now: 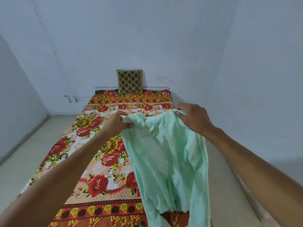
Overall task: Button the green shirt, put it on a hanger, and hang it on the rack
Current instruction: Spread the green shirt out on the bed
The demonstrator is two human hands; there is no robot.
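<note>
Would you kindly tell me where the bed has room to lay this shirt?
Free: the floral bedspread between the patterned cushion and the green shirt, and its middle left of the shirt. Crowded: the right side, under the shirt; a dark hook near the left edge.

This is a bedroom in a home. A narrow bed (91,182) under a red-and-yellow floral cover (108,159) runs up the middle of the frame. A patterned cushion (129,81) is propped at its far end against plain pale walls (147,38), with light floor (24,153) alongside.
</note>
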